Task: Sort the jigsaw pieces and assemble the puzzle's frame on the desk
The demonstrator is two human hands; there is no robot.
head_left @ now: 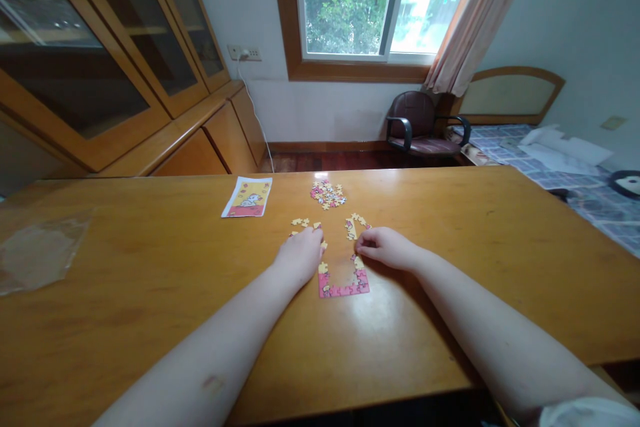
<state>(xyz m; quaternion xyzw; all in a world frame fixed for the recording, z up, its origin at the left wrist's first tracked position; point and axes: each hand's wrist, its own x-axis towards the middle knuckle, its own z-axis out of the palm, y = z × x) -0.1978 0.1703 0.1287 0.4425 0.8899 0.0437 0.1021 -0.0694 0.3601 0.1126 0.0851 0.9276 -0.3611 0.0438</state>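
Observation:
On the wooden table, a partly joined jigsaw puzzle frame [344,291] has a pink bottom row and two short sides rising from it. My left hand [301,255] is closed at its left side, fingertips down by a yellow puzzle piece [325,246]. Across the gap, my right hand [384,247] holds its thumb and fingers pinched together above the right side; whatever is between them is hidden. Some loose yellow pieces [300,221] lie beyond my left hand. A short joined strip [351,229] lies just past my right fingertips.
A heap of mixed puzzle pieces [328,195] lies farther back. Left of it is a picture card [247,197] with a white animal on yellow and pink. A clear plastic bag [43,250] rests at the table's left. Beyond the table stand a cabinet [185,137] and an armchair [417,123].

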